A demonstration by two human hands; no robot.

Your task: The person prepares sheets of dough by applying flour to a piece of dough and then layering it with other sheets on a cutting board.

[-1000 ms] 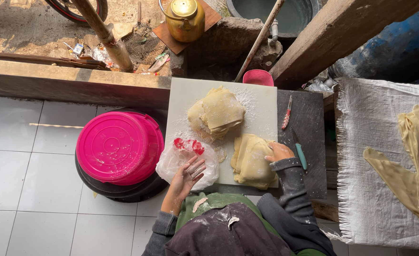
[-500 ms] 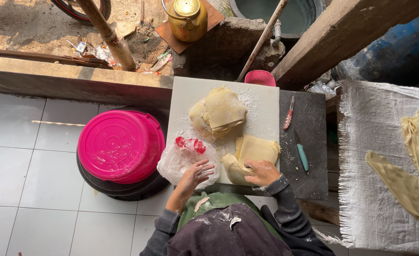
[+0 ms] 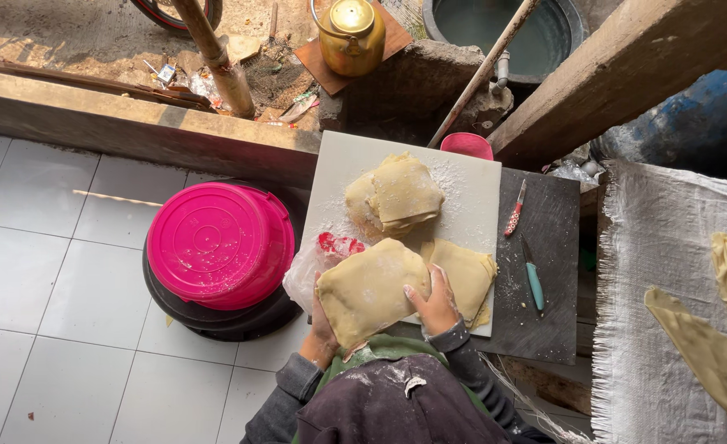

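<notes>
Now both hands have lifted one dough sheet (image 3: 370,289) off the pile (image 3: 465,271); the left hand (image 3: 322,333) holds it from below, the right hand (image 3: 434,302) grips its edge (soft, pale, floury, roughly square) over the white board (image 3: 474,193).

Grey long sleeves; green apron; dark, flour-dusted head covering; bare hands.
</notes>
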